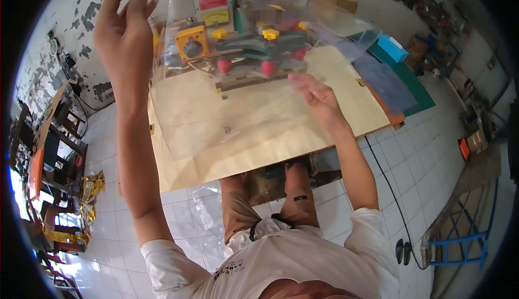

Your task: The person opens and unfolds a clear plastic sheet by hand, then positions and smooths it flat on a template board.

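Note:
My left hand (127,31) is raised high at the upper left, its fingers closed on the top edge of a clear plastic sheet (186,120). The sheet spreads to the right and hangs over the table; I cannot tell whether it is one layer or a bag. My right hand (320,98) is lower, over the table's right half, beside the plastic. Motion smears its fingers, so any touch on the sheet is unclear. Seen through the plastic is a dark green clamp-like device (259,45) with yellow knobs and red parts. Left of it is a yellow box (192,43) with a black dial.
Tan paper (259,131) covers the table before me. A bluish plastic sheet (386,85) lies over its right end, near a green board (421,93) and a blue box (393,48). A black cable (386,183) crosses the tiled floor. A blue metal frame (459,245) stands lower right.

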The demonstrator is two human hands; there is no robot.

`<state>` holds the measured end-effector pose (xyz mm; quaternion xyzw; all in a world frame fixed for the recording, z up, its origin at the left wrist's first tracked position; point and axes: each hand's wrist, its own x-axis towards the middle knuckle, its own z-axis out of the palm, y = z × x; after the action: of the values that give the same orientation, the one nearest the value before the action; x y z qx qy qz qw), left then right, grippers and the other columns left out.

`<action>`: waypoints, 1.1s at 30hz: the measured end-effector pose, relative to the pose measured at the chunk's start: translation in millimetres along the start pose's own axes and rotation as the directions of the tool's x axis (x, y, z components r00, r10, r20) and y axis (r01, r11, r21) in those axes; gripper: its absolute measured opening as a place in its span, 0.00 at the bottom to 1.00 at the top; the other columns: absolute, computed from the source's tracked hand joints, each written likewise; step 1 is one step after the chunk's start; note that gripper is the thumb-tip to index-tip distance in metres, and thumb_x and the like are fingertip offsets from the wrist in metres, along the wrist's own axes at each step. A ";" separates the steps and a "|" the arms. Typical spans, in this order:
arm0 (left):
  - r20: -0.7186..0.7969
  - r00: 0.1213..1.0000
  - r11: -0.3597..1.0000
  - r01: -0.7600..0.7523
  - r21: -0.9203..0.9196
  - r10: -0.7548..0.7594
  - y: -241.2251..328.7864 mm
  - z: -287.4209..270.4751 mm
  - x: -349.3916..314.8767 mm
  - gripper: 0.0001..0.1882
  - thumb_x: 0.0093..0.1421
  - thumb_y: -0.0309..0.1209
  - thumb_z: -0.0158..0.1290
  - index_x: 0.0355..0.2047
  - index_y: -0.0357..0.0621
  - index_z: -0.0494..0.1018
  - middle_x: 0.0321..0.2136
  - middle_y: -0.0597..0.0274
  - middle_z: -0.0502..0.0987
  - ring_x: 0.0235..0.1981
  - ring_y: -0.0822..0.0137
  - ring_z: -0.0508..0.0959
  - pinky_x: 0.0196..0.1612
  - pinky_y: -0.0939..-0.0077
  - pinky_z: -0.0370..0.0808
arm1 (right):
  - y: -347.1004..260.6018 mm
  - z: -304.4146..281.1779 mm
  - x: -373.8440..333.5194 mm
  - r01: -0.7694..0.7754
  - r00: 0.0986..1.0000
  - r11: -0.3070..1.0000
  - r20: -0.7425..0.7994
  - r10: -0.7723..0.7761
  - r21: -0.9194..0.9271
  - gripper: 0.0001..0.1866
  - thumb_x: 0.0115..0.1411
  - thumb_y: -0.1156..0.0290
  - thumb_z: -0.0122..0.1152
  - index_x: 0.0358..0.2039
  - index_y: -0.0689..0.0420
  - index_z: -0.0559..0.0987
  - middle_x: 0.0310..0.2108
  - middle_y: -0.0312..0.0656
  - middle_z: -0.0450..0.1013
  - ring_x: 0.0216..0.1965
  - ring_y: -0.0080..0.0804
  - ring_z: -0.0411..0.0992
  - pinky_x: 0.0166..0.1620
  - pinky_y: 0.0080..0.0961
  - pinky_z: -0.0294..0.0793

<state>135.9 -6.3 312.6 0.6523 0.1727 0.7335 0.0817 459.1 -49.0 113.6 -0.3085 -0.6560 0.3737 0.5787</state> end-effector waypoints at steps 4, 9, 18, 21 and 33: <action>-0.186 0.978 0.995 0.089 -0.032 -0.094 -19.0 -29.4 -26.8 0.12 0.68 0.30 0.47 0.44 0.33 0.71 0.52 0.44 0.74 0.53 0.56 0.77 0.53 0.65 0.76 | -27.8 2.4 24.8 0.108 0.990 0.994 -0.091 -0.107 0.007 0.11 0.64 0.65 0.59 0.32 0.59 0.79 0.40 0.42 0.78 0.46 0.28 0.74 0.53 0.28 0.69; -0.156 0.932 0.944 0.321 -0.070 -0.329 -61.4 -62.4 -113.9 0.11 0.68 0.31 0.46 0.44 0.36 0.69 0.52 0.47 0.73 0.55 0.58 0.74 0.54 0.63 0.74 | -127.7 -36.0 75.3 0.203 0.979 0.902 0.087 -0.183 -0.382 0.15 0.67 0.63 0.55 0.32 0.64 0.79 0.35 0.39 0.76 0.37 0.27 0.73 0.47 0.24 0.70; 0.179 0.935 0.946 0.320 -0.048 -0.307 -21.0 2.5 -122.7 0.22 0.65 0.36 0.51 0.56 0.40 0.65 0.58 0.50 0.68 0.60 0.56 0.69 0.59 0.60 0.67 | -156.1 -36.5 120.3 0.289 0.931 0.591 0.364 0.008 -0.753 0.11 0.61 0.67 0.60 0.31 0.62 0.81 0.29 0.38 0.77 0.31 0.25 0.75 0.39 0.23 0.72; 0.323 0.941 0.993 0.073 0.090 -0.098 -5.4 23.1 -101.9 0.26 0.59 0.37 0.57 0.56 0.42 0.67 0.58 0.51 0.68 0.61 0.55 0.67 0.61 0.58 0.64 | -149.9 -31.0 104.3 0.391 0.873 0.531 0.486 0.044 -0.751 0.10 0.58 0.66 0.63 0.32 0.61 0.82 0.33 0.40 0.76 0.36 0.33 0.76 0.41 0.28 0.73; 0.843 0.527 0.872 -0.459 0.172 0.111 -14.4 44.1 -49.8 0.19 0.51 0.34 0.66 0.43 0.46 0.76 0.33 0.66 0.80 0.36 0.61 0.79 0.54 0.61 0.68 | -192.0 -44.3 70.3 -0.309 0.619 0.373 0.113 0.777 -0.875 0.30 0.69 0.44 0.41 0.42 0.57 0.84 0.42 0.43 0.79 0.43 0.35 0.76 0.51 0.30 0.70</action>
<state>184.6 -3.6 265.0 0.9357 0.1407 0.3082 -0.0981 498.4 -86.1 315.7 -0.6243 -0.7264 0.2870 0.0144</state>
